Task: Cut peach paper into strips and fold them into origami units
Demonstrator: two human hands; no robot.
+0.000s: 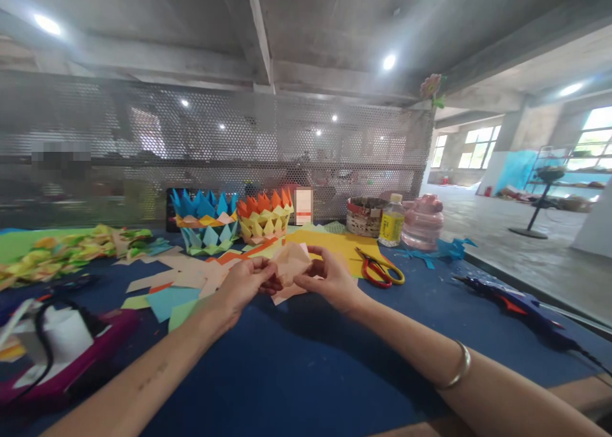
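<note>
Between my two hands a sheet of peach paper, partly folded, is held up above the blue table. My left hand pinches its left edge between thumb and fingers. At the right edge my right hand grips the same paper, thumb in front and fingers curled behind. Another peach piece lies just under the hands. Loose paper pieces in peach, blue and green spread to the left of my left hand. Red-and-yellow-handled scissors rest right of my right hand, partly on a yellow sheet.
Folded-paper baskets, one blue-topped and one orange-topped, stand behind. A woven basket, a yellow-labelled bottle and a pink jug stand back right. A glue gun lies at right. A perforated metal screen closes the back.
</note>
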